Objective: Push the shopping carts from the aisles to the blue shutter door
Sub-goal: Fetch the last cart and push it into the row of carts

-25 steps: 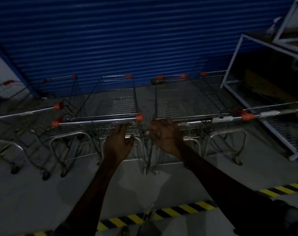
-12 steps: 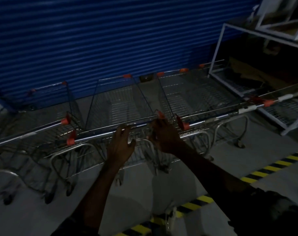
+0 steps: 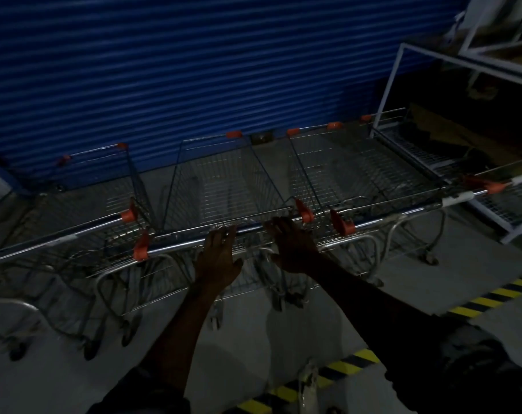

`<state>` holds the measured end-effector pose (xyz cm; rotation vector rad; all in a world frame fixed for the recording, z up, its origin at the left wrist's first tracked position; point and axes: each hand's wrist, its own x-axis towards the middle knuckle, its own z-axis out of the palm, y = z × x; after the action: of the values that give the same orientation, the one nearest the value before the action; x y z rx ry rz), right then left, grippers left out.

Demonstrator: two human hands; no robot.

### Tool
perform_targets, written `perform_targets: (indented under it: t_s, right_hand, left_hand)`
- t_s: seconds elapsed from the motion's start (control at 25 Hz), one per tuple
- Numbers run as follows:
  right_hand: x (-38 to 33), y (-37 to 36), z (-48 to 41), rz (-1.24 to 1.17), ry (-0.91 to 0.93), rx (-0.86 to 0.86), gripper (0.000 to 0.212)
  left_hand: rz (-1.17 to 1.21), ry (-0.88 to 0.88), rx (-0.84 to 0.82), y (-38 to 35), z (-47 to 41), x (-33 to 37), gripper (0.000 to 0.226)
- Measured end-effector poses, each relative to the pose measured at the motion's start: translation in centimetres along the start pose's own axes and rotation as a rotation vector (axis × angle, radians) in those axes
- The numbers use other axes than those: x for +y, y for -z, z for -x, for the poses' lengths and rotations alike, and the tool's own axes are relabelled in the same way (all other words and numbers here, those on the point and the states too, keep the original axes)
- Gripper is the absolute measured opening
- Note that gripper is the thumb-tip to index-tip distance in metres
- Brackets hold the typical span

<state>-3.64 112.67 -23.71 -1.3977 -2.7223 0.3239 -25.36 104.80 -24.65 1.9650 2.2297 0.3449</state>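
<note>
A row of shopping carts point(image 3: 223, 186) was shown nosed up to the blue shutter door point(image 3: 194, 70), so delivery was judged all but done. On the middle cart's handle bar point(image 3: 176, 245), the left hand point(image 3: 218, 258) was laid with fingers released and nearly straight; the right hand point(image 3: 292, 246), brought over from the neighbouring cart point(image 3: 358, 174) in the last second, was likewise laid flat, nothing gripped.

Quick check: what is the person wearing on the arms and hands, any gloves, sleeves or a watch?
No gloves: the left hand and right hand are bare, as are the left forearm and right forearm. The left sleeve and right sleeve are dark and end near the elbows. No watch or ring shows, but the light is dim.
</note>
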Motion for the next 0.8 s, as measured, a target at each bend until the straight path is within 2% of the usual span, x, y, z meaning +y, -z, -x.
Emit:
perform_targets:
  t_s: [0.16,0.32,0.44,0.56,0.72,0.8]
  right_hand:
    - [0.5,0.4,0.1,0.078,-0.03,0.042,0.088]
    - [1.0,0.7,0.0,0.082,-0.017,0.149,0.074]
    - [1.9,0.1,0.6,0.056,-0.007,0.198,0.069]
    - [2.2,-0.5,1.5,0.102,-0.016,0.258,0.05]
    - [2.3,-0.7,2.2,0.109,-0.018,0.309,0.028]
    - [3.0,-0.9,2.3,0.177,-0.029,0.316,0.025]
  left_hand:
    - [-0.083,-0.045,-0.002,0.2,-1.0,-0.2,0.099]
    - [-0.189,-0.063,0.001,1.1,-1.5,0.6,0.09]
    - [-0.104,-0.098,0.072,0.2,-1.5,-0.2,0.074]
    - [0.02,-0.124,0.071,-1.3,-1.4,-1.2,0.059]
    - [-0.003,-0.155,0.106,-2.5,-0.3,-1.7,0.062]
    - [-0.031,-0.209,0.107,-3.0,0.0,-1.3,0.064]
